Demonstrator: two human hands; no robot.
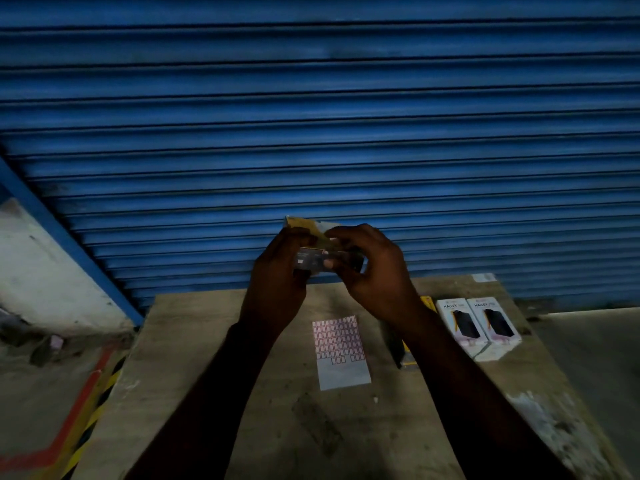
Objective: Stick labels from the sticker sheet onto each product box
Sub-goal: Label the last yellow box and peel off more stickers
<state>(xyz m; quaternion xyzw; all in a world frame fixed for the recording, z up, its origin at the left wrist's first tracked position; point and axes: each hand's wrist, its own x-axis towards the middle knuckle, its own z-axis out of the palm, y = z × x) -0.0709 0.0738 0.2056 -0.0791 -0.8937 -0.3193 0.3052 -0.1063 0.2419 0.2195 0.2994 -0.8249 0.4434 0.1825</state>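
Both hands are raised above the wooden table (207,393) and hold one product box (313,259) between them. My left hand (280,271) grips the box's left side. My right hand (370,268) curls over its right end, thumb pressing on the dark face. A yellowish flap or edge of the box (304,225) sticks up behind the fingers. The sticker sheet (341,351) lies flat on the table below the hands, its upper rows filled with small pink-edged labels and its lower part bare. Two white product boxes (478,323) lie side by side at the right.
A dark and yellow box (398,344) lies partly under my right forearm. A small white paper (485,277) sits at the table's far right corner. A blue roller shutter (311,116) stands behind the table. Red and yellow-black floor tape (86,393) runs at the left.
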